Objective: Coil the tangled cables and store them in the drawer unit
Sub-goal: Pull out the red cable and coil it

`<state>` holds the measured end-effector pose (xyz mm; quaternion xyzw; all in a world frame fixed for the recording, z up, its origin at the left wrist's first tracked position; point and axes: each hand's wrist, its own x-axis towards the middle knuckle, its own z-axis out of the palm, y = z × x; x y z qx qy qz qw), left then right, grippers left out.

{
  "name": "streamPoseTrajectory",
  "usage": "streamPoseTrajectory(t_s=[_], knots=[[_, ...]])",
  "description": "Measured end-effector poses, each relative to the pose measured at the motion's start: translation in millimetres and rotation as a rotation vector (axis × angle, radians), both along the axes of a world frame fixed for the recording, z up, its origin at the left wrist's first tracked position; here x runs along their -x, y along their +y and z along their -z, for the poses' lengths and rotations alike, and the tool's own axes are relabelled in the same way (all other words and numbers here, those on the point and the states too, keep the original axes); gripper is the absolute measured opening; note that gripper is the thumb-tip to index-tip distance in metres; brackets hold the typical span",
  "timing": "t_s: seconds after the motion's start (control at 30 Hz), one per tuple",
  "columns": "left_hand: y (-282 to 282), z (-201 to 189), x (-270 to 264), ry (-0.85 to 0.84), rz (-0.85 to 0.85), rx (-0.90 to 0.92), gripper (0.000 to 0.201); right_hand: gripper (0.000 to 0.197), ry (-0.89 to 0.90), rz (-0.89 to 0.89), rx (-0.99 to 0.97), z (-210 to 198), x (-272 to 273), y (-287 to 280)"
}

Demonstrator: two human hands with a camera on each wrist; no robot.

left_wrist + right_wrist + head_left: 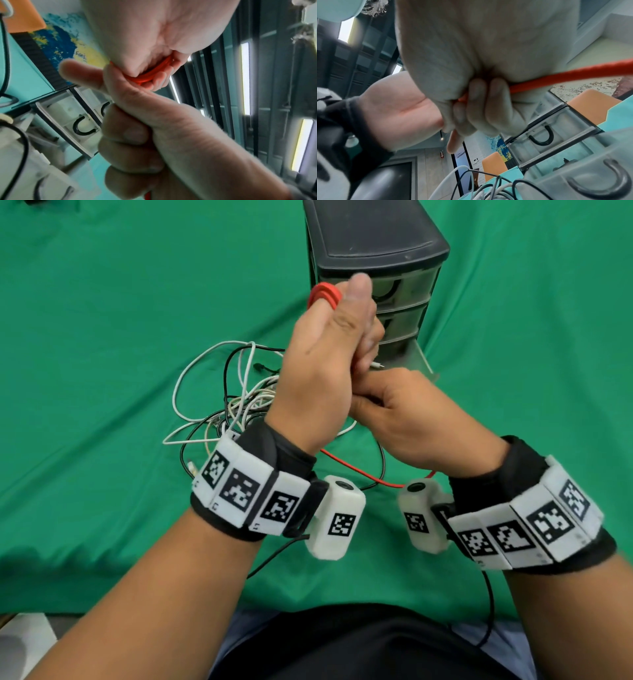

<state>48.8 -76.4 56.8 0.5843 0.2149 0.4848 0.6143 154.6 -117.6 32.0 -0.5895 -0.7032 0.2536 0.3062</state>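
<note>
Head view: I see my left hand raised, fingers curled round red cable loops, likely as a winding former; right hand feeds the tail. Tangled cables lie beside the drawer unit.

Left wrist view: adds loops seated in the curled fingers.

Right wrist view: only here, fingers pressed together pinching the strand.

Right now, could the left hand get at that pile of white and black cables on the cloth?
Probably not yet: the left hand grips the red cable coils, though the tangled cables lie uncovered just beside its wrist.
</note>
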Motion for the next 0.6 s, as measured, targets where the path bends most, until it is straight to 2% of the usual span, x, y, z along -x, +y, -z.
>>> streamPoseTrajectory(t_s=[0.13,0.2,0.33,0.47,0.6], knots=[[3,10,0,0.158,-0.104,-0.23,0.028,0.039,-0.047,0.023,0.007,-4,-5,-2],[10,13,5,0.286,-0.185,-0.344,0.028,0.034,-0.083,0.019,0.034,-9,-9,-4],[25,23,16,0.569,-0.27,-0.396,0.037,0.026,-0.046,0.03,0.027,-20,-19,-10],[26,30,20,0.835,-0.236,-0.429,0.063,0.021,-0.04,0.022,0.036,-25,-23,-11],[27,32,21,0.978,-0.124,-0.413,0.065,0.019,-0.097,-0.013,0.081,-25,-21,-13]])
